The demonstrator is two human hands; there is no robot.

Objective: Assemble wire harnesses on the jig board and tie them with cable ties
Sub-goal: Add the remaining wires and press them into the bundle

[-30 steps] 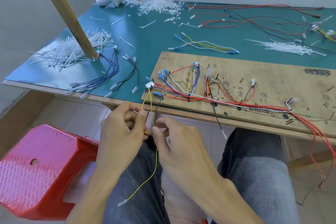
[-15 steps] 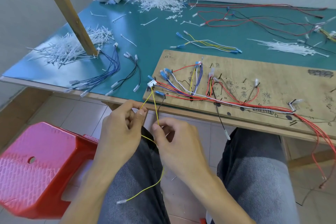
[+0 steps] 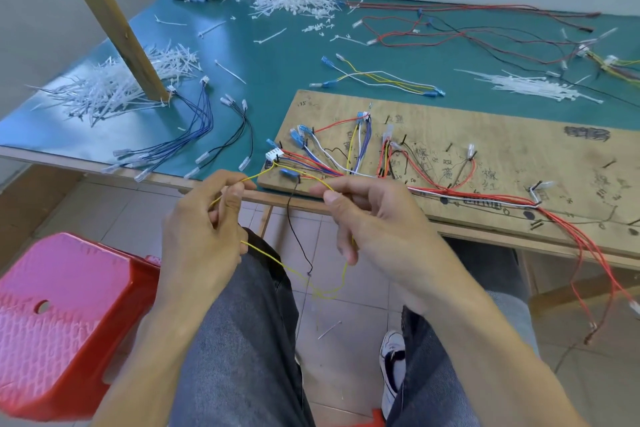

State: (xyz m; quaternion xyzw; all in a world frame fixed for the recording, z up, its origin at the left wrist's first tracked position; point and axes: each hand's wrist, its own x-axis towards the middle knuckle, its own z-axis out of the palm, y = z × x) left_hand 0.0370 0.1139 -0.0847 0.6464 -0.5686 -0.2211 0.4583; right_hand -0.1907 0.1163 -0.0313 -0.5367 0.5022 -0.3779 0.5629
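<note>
Scribbles on the plywood jig board (image 3: 519, 135) are too smeared to read, the red plastic stool (image 3: 69, 322) runs off the left edge, and the thin yellow wire (image 3: 266, 255) blurs at its low loop.

Yellow wires (image 3: 258, 176) droop off jig board (image 3: 519, 156); cable ties (image 3: 104, 90) heaped left

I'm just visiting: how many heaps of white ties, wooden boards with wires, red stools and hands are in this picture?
Heaps of white plastic cable ties: 3
Flat wooden jig board: 1
Red plastic stool: 1
Bare hands, left hand and right hand, each pinching thin yellow wire: 2
Total: 7
</note>
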